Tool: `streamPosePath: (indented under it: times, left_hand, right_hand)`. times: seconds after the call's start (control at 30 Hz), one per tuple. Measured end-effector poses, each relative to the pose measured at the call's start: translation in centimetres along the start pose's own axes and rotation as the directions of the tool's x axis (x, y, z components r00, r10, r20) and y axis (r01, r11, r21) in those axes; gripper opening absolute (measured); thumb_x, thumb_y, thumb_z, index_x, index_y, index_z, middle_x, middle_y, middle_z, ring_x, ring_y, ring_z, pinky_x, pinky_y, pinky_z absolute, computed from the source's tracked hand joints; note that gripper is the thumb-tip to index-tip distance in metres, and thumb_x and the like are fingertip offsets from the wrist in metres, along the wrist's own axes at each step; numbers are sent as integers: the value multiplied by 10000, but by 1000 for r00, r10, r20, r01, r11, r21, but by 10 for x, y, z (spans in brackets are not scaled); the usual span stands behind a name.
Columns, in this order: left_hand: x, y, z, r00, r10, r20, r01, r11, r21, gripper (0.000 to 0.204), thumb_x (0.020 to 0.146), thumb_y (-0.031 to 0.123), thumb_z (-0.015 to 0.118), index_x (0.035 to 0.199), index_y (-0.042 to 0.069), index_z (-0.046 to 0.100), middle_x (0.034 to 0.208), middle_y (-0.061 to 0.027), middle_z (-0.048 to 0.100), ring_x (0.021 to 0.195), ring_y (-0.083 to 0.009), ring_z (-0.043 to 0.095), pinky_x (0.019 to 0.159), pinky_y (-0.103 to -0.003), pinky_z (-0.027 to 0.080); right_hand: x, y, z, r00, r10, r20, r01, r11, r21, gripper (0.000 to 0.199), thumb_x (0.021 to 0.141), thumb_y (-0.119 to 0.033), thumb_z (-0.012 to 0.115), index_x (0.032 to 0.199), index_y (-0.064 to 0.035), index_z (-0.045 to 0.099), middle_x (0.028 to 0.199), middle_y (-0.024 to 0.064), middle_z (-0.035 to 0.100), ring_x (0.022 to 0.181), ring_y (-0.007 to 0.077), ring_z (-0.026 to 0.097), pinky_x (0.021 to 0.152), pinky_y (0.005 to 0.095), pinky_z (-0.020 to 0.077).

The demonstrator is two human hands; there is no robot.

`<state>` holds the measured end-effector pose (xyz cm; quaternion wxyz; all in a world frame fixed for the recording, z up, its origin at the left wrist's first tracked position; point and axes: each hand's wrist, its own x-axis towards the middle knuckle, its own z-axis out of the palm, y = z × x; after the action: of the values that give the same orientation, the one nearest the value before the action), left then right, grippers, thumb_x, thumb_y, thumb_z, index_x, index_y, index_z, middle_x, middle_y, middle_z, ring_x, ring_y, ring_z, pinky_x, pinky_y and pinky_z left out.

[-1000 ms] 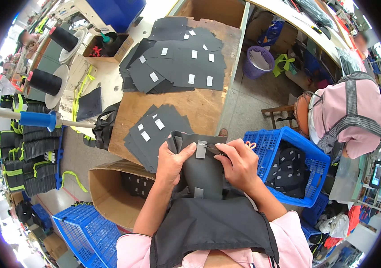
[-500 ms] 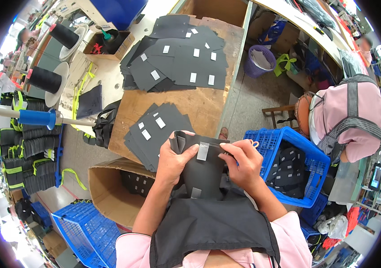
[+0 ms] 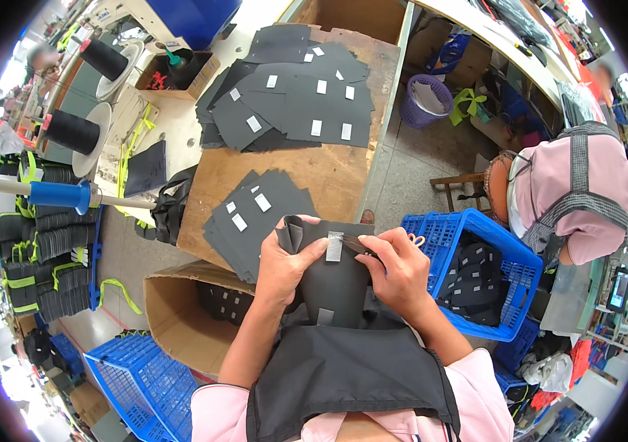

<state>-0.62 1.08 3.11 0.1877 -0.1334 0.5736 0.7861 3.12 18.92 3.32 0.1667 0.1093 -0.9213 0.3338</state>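
A dark grey fabric panel (image 3: 332,283) is pinched along its upper left edge by my left hand (image 3: 288,261), thumb in front. Part of its top folds over beside those fingers. Two pale rectangular patches sit on it, an upper patch (image 3: 335,247) beside my left thumb and a lower patch (image 3: 325,317). My right hand (image 3: 399,269) is closed on small scissors (image 3: 417,240) with a yellowish ring handle. Their dark blades point left, with the tips at the right edge of the upper patch. Whether the blades touch the cloth, I cannot tell.
Similar panels lie in a small pile (image 3: 259,214) and a larger pile (image 3: 292,96) on the wooden table (image 3: 255,162). A cardboard box (image 3: 170,302) stands left, a blue crate (image 3: 469,324) right, both holding panels. Another person (image 3: 576,191) sits at far right.
My right hand has shifted slightly left and its fingers no longer pinch the panel's edge. The scissor blades now show beside the upper patch. My left hand keeps its hold.
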Motion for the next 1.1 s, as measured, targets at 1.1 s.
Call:
streamPosePath:
  times: [1.1]
  left_hand:
    - [0, 3, 3, 996, 89, -11, -86, 983, 165, 324, 756, 0, 705, 1048, 33, 570, 874, -29, 627, 776, -75, 586, 693, -219, 490]
  right_hand:
    - [4, 1, 0, 995, 87, 40, -90, 992, 93, 251, 681, -66, 733, 912, -81, 634, 774, 62, 544, 610, 222, 568, 515, 317, 443]
